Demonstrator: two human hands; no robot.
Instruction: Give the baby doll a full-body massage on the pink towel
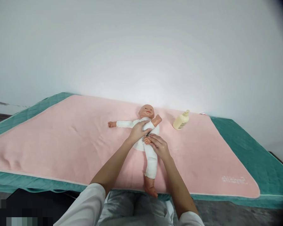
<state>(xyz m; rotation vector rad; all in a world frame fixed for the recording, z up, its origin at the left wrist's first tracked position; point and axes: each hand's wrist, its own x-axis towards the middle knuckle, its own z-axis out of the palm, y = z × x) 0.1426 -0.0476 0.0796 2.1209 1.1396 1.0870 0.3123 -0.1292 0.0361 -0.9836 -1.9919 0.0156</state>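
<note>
Doll (139, 146) is on its back near the middle of the pink pad (68, 138), head (146, 112) at 12, straight leg (152, 161) running to 6 with the foot (151, 187) over the pad's near edge. One arm (124, 124) stretched out to 9

Left hand (137, 132) is on the bent leg (148, 126), folded up over the chest, its foot pointing to 1. Thumb lies across the front, fingers wrap the far side, mostly hidden, can't tell their spacing

Right hand (160, 147) comes in from 4, fingers close together and bent, pinching the doll's small hand (147, 140) over the belly. Right thumb mostly hidden. Both hands near each other, doll's small hand between

Bottle (181, 121), cream pump type, on the pad between 2 and 3 from the doll, well apart from both hands. Green mattress (247, 147) under the pad, wall (141, 47) at 12
</note>
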